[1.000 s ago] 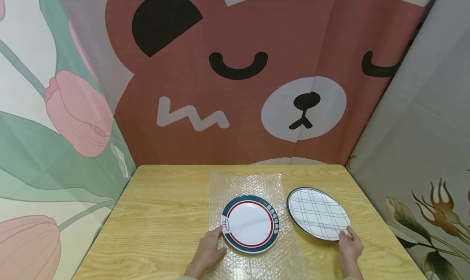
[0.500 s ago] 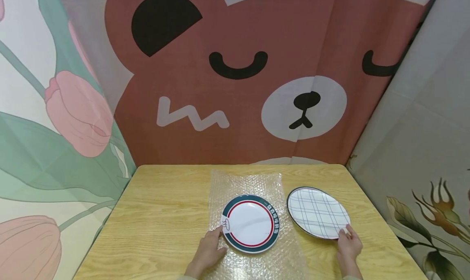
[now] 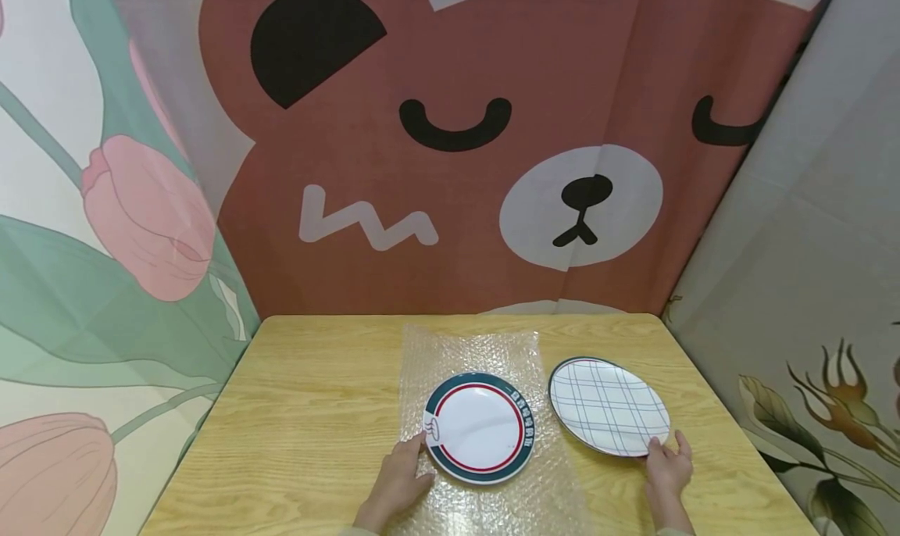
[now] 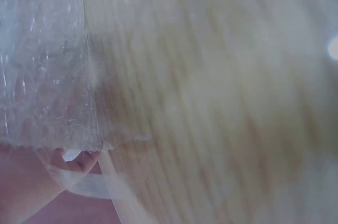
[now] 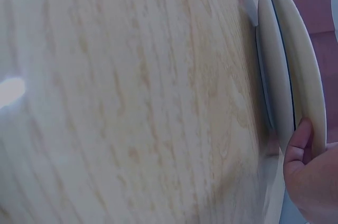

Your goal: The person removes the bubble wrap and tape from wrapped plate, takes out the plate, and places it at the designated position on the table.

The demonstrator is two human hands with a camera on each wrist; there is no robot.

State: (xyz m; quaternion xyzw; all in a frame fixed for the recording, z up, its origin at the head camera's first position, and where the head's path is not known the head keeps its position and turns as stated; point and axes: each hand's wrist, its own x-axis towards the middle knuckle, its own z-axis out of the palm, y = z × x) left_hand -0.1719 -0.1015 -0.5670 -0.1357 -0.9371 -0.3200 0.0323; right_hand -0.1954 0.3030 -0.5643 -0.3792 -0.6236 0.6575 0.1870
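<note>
In the head view a white plate with a checkered line pattern (image 3: 608,407) lies tilted on the right of the table. My right hand (image 3: 666,469) pinches its near right rim, thumb on top. The right wrist view shows the cream underside of this checkered plate (image 5: 301,60), with another plate (image 5: 274,71) close beneath it. A white plate with a teal rim and red ring (image 3: 480,429) lies flat on bubble wrap (image 3: 467,352). My left hand (image 3: 397,481) rests at its left side, the index fingertip at the rim and the thumb apart from it.
A light wooden table (image 3: 316,411) carries everything. Behind it hangs a cloth with a bear print (image 3: 450,208); printed cloths also line the left and right sides. In the left wrist view the bubble wrap's edge (image 4: 87,76) runs along the wood.
The near rim of the checkered plate has shifted very slightly away from me, and one right finger has lifted off it. The left hand and the teal-rimmed plate stay put.
</note>
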